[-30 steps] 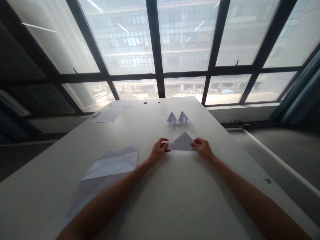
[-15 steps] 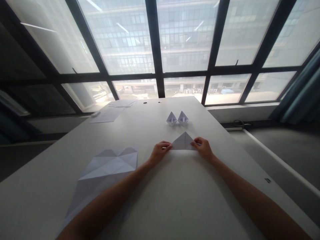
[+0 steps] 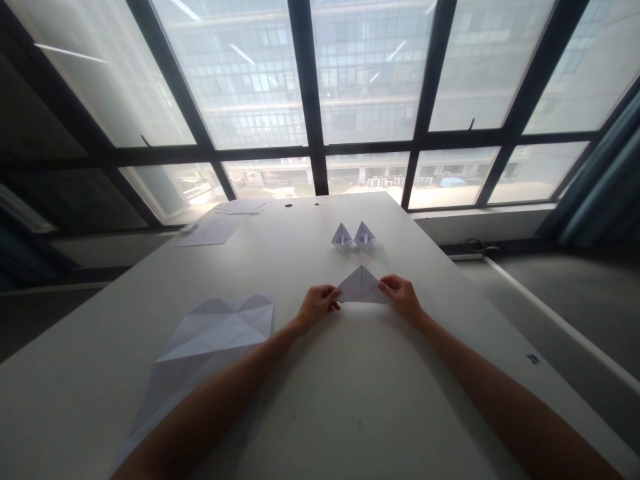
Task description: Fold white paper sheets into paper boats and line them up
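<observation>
A folded paper triangle (image 3: 361, 288), point away from me and with a crease down its middle, is held between my two hands just over the table. My left hand (image 3: 318, 304) pinches its left corner, while my right hand (image 3: 400, 293) grips the right corner between thumb and fingers. Just beyond it stand two small folded paper boats, the left boat (image 3: 342, 239) and the right boat (image 3: 365, 237), side by side.
The white table (image 3: 320, 400) stretches to the windows. A large creased sheet of paper (image 3: 215, 333) lies at the left, partly under my left forearm. Further off are flat paper sheets (image 3: 215, 230). A dark mark (image 3: 533, 359) sits near the right edge.
The paper triangle has shifted slightly left and its face is tilted differently. My left fingers have changed their hold on its corner; the boats stay in place.
</observation>
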Motion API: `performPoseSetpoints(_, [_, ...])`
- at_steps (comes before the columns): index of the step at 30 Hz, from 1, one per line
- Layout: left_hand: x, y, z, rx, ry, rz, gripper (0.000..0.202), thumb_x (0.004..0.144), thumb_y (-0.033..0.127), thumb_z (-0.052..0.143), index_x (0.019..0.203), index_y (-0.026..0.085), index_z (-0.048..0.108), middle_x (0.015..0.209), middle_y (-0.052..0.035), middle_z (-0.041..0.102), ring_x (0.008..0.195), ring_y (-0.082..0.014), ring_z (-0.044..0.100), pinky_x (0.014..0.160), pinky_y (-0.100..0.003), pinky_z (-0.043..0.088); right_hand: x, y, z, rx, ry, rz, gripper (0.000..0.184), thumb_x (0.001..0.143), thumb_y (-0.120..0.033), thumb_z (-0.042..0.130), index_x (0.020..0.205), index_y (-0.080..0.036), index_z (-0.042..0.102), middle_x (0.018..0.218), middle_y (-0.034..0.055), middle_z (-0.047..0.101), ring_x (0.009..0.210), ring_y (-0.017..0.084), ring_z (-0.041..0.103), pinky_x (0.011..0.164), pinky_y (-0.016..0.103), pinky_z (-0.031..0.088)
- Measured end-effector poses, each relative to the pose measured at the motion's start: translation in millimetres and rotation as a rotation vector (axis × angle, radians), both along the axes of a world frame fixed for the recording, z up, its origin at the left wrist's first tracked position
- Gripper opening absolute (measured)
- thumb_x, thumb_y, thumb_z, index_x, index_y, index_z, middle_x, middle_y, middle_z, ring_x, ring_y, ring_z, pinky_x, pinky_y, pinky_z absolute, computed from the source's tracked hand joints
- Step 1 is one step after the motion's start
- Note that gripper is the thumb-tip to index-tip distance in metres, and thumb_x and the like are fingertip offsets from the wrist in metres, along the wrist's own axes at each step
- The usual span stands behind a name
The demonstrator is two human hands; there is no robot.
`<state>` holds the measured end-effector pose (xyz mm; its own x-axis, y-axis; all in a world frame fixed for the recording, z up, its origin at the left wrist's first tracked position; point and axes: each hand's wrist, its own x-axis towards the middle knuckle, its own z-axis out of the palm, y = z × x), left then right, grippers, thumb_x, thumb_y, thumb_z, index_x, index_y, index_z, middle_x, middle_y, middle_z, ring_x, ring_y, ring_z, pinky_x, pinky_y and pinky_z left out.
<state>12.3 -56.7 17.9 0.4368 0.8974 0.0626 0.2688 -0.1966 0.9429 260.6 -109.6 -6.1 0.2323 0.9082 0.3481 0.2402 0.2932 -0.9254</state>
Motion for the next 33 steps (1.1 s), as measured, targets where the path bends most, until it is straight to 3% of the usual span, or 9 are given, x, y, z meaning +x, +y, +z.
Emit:
performPoseSetpoints(3, [-0.6,0.0,1.8,-0.029,-0.068,0.012,0.039,0.081,0.049,0.063,0.083,0.011,0.068,0.062,-0.0050,0.068,0.054,-0.0144,0.064,0.051,-0.021,0.047,5.8,0.9,2.4,-0.084,0.230,-0.004,0.053,0.085,-0.063,0.048,0.099,-0.016,0.069,0.081,0.0078,0.070,0.066,0.019,0.063,0.055,0.030,0.051])
performPoseSetpoints(5, [-0.8,0.6,1.8,-0.042,-0.115,0.020,0.041,0.080,0.051,0.065,0.084,0.011,0.068,0.067,-0.0061,0.070,0.054,-0.0145,0.065,0.051,-0.022,0.048,11.1,1.6,3.3,-0.165,0.394,0.033,0.056,0.089,-0.062,0.041,0.106,-0.016,0.067,0.080,0.0086,0.070,0.065,0.019,0.063,0.048,0.028,0.051])
performPoseSetpoints(11, [-0.9,1.8,-0.4,-0.047,-0.140,0.041,0.044,0.079,0.056,0.065,0.081,0.012,0.067,0.057,-0.0039,0.066,0.046,-0.0131,0.061,0.044,-0.021,0.044,21.5,3.4,2.8,-0.260,0.444,0.134,0.030,0.078,-0.040,0.068,0.100,-0.020,0.070,0.091,0.0073,0.070,0.074,0.019,0.066,0.055,0.029,0.059])
performPoseSetpoints(16, [-1.1,2.6,-1.0,-0.052,-0.143,0.058,0.044,0.078,0.056,0.065,0.080,0.012,0.067,0.057,-0.0044,0.066,0.047,-0.0134,0.061,0.045,-0.021,0.044,23.8,3.2,3.3,-0.248,0.465,0.180,0.031,0.068,-0.034,0.079,0.093,-0.019,0.068,0.090,0.0066,0.072,0.076,0.020,0.069,0.073,0.036,0.061])
performPoseSetpoints(21, [-1.8,4.2,-1.4,-0.061,-0.161,0.079,0.045,0.076,0.057,0.067,0.081,0.012,0.068,0.068,-0.0075,0.071,0.047,-0.0129,0.062,0.044,-0.021,0.044,21.1,2.5,2.7,-0.204,0.529,0.153,0.027,0.063,-0.031,0.082,0.077,-0.020,0.062,0.081,0.0025,0.071,0.075,0.018,0.068,0.083,0.038,0.058])
performPoseSetpoints(26, [-3.0,5.2,-1.2,-0.081,-0.194,0.111,0.046,0.076,0.056,0.068,0.082,0.011,0.067,0.065,-0.0073,0.070,0.048,-0.0126,0.062,0.047,-0.021,0.046,15.4,-1.1,4.1,-0.075,0.441,0.177,0.025,0.070,-0.037,0.076,0.085,-0.019,0.067,0.087,0.0033,0.070,0.086,0.020,0.067,0.093,0.042,0.053])
performPoseSetpoints(30, [-3.9,6.1,-2.1,-0.094,-0.233,0.110,0.045,0.076,0.055,0.068,0.083,0.011,0.067,0.066,-0.0066,0.070,0.050,-0.0128,0.063,0.048,-0.021,0.047,12.5,-2.3,5.9,-0.038,0.212,0.147,0.040,0.071,-0.039,0.076,0.104,-0.017,0.069,0.100,0.0081,0.070,0.096,0.024,0.065,0.093,0.043,0.051])
performPoseSetpoints(33, [-4.2,6.8,-3.2,-0.095,-0.251,0.109,0.044,0.076,0.054,0.069,0.083,0.011,0.067,0.062,-0.0049,0.068,0.051,-0.0136,0.063,0.049,-0.022,0.048,11.1,-1.1,4.9,0.028,0.115,0.161,0.036,0.071,-0.037,0.076,0.101,-0.018,0.071,0.109,0.0086,0.066,0.102,0.024,0.062,0.091,0.041,0.052])
